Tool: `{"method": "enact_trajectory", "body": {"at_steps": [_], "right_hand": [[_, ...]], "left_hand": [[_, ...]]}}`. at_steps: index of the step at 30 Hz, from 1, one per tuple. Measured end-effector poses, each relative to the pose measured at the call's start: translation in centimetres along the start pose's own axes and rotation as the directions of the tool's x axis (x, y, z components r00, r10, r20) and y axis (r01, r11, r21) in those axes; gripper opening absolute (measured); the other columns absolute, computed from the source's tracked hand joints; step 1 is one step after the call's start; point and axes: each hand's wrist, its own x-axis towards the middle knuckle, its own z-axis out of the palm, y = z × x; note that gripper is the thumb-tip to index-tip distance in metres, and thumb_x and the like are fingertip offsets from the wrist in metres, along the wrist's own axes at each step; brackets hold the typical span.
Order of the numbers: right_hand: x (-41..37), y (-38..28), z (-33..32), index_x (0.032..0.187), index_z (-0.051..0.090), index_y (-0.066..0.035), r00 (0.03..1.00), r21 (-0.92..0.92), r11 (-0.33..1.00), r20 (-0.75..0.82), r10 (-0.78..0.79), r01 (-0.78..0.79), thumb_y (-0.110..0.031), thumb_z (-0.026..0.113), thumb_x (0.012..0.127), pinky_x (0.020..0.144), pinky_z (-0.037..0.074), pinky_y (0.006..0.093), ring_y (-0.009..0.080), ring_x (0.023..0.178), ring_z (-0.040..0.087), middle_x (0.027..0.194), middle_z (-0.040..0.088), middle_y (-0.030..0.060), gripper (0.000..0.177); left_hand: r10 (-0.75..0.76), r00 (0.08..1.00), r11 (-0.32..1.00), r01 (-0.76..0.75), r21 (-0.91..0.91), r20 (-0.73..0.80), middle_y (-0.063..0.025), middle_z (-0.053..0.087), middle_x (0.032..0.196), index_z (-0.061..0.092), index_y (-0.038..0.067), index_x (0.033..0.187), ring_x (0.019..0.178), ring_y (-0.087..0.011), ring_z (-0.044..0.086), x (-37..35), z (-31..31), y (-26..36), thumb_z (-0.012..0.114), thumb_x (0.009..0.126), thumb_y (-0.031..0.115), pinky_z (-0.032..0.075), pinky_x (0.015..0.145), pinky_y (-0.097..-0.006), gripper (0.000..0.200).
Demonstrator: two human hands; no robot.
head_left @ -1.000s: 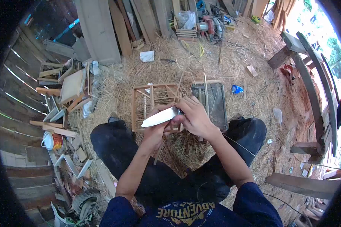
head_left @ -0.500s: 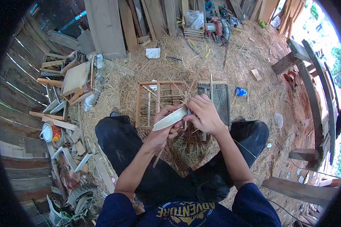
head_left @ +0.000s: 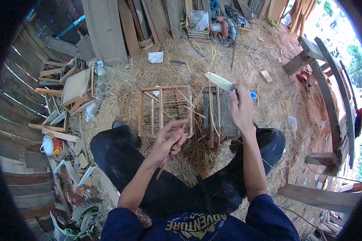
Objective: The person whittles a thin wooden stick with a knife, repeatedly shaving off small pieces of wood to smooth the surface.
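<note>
My right hand point(head_left: 242, 107) is raised beyond my right knee, closed around the handle of a knife. The broad, pale blade of the knife point(head_left: 219, 81) points up and to the left. My left hand point(head_left: 169, 140) is closed on a thin wooden strip point(head_left: 161, 172), whose lower end shows below the fist. Just beyond that hand lies a slatted wooden frame point(head_left: 161, 106) with thin rods across it. A dark, flat panel point(head_left: 229, 120) lies to the right of the frame, with long thin strips over its left side.
Shavings point(head_left: 124, 76) cover the ground. Wood offcuts point(head_left: 74, 86) and a paint bucket point(head_left: 52, 144) stand at left. Power tools point(head_left: 221, 28) and a crate point(head_left: 198, 34) are at the back, beside leaning boards point(head_left: 106, 32). A wooden bench structure point(head_left: 326, 88) is at right.
My right hand has swung the knife away from my left hand, forward and to the right; its blade now points away from me. My left hand has shifted slightly, keeping the strip.
</note>
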Motion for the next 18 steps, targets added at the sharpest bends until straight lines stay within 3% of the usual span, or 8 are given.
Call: {"method": "enact_trajectory", "body": {"at_steps": [4, 6, 9, 10, 11, 13, 16, 18], "right_hand": [[-1.9, -2.0, 1.9, 0.095, 0.059, -0.005, 0.970, 0.058, 0.988, 0.193, -0.149, 0.141, -0.024, 0.064, 0.086, 0.075, 0.042, 0.0447, 0.0362, 0.083, 0.055, 0.087, 0.060, 0.0150, 0.022], [-3.0, -3.7, 2.8, 0.098, 0.060, -0.005, 0.900, 0.163, 0.962, 0.347, -0.265, 0.220, -0.019, 0.065, 0.082, 0.076, 0.043, 0.0450, 0.0356, 0.086, 0.055, 0.090, 0.059, 0.0159, 0.022], [-2.2, -4.2, 1.7, 0.095, 0.060, -0.006, 0.906, 0.087, 0.964, 0.330, -0.265, 0.250, -0.017, 0.066, 0.079, 0.075, 0.043, 0.0457, 0.0355, 0.086, 0.055, 0.090, 0.060, 0.0144, 0.021], [-1.6, -2.3, 1.5, 0.093, 0.060, -0.005, 0.984, -0.042, 0.994, 0.153, -0.094, 0.102, -0.015, 0.062, 0.082, 0.074, 0.044, 0.0453, 0.0344, 0.085, 0.056, 0.087, 0.060, 0.0139, 0.015], [0.2, 0.1, 0.3, 0.094, 0.059, -0.005, 0.999, 0.014, 1.000, 0.037, 0.004, -0.004, -0.017, 0.056, 0.091, 0.072, 0.043, 0.0445, 0.0333, 0.082, 0.057, 0.082, 0.059, 0.0154, 0.013], [2.5, 3.7, -2.2, 0.094, 0.058, -0.003, 0.921, -0.048, 0.922, -0.090, 0.379, -0.384, -0.022, 0.047, 0.099, 0.069, 0.043, 0.0435, 0.0327, 0.076, 0.056, 0.078, 0.056, 0.0161, 0.023], [1.1, 3.5, -2.3, 0.094, 0.056, -0.002, 0.983, -0.147, 0.980, -0.143, 0.112, -0.133, -0.028, 0.044, 0.102, 0.066, 0.041, 0.0428, 0.0333, 0.072, 0.054, 0.078, 0.055, 0.0160, 0.030], [-0.5, 1.4, -1.3, 0.093, 0.056, -0.003, 0.995, -0.158, 0.983, -0.046, 0.091, -0.097, -0.027, 0.047, 0.100, 0.067, 0.041, 0.0430, 0.0337, 0.073, 0.053, 0.080, 0.056, 0.0163, 0.028]], "left_hand": [[-0.042, 0.998, 0.999, 0.042, -0.009, -0.045, 0.0012, 0.044, 0.072, 0.055, 0.010, 0.128, 0.052, -0.0021, 0.025, 0.1, -0.7, 0.1, 0.052, 0.102, 0.020, 0.021, 0.043, -0.0185, 0.028], [-0.085, 0.995, 0.996, 0.086, 0.013, -0.057, 0.0017, 0.042, 0.071, 0.053, 0.010, 0.133, 0.053, -0.0024, 0.026, 0.4, -1.6, -0.6, 0.051, 0.102, 0.019, 0.021, 0.043, -0.0187, 0.033], [-0.072, 0.997, 0.997, 0.072, 0.002, -0.038, 0.0038, 0.039, 0.070, 0.048, 0.011, 0.141, 0.055, -0.0030, 0.028, 0.1, -1.7, -0.8, 0.051, 0.102, 0.019, 0.021, 0.043, -0.0187, 0.040], [-0.079, 0.997, 0.997, 0.079, 0.008, -0.026, 0.0041, 0.038, 0.070, 0.046, 0.012, 0.143, 0.055, -0.0031, 0.028, 0.0, -1.7, -0.5, 0.051, 0.102, 0.019, 0.021, 0.043, -0.0187, 0.041], [-0.088, 0.996, 0.996, 0.088, 0.011, -0.013, 0.0044, 0.037, 0.070, 0.045, 0.013, 0.144, 0.055, -0.0033, 0.028, -0.3, -1.6, -0.1, 0.051, 0.102, 0.019, 0.021, 0.043, -0.0188, 0.043], [-0.085, 0.996, 0.996, 0.085, 0.024, 0.004, 0.0050, 0.035, 0.070, 0.042, 0.014, 0.146, 0.055, -0.0035, 0.028, -0.5, -1.8, 0.0, 0.050, 0.102, 0.018, 0.021, 0.043, -0.0186, 0.045], [-0.067, 0.996, 0.997, 0.069, 0.030, -0.055, 0.0047, 0.034, 0.070, 0.042, 0.014, 0.147, 0.054, -0.0031, 0.027, -0.5, -2.6, 0.3, 0.049, 0.103, 0.018, 0.020, 0.043, -0.0186, 0.044], [-0.053, 0.994, 0.999, 0.054, -0.002, -0.097, 0.0044, 0.035, 0.070, 0.041, 0.015, 0.147, 0.052, -0.0029, 0.027, -0.5, -2.8, 0.4, 0.048, 0.103, 0.019, 0.020, 0.042, -0.0187, 0.045]]}}
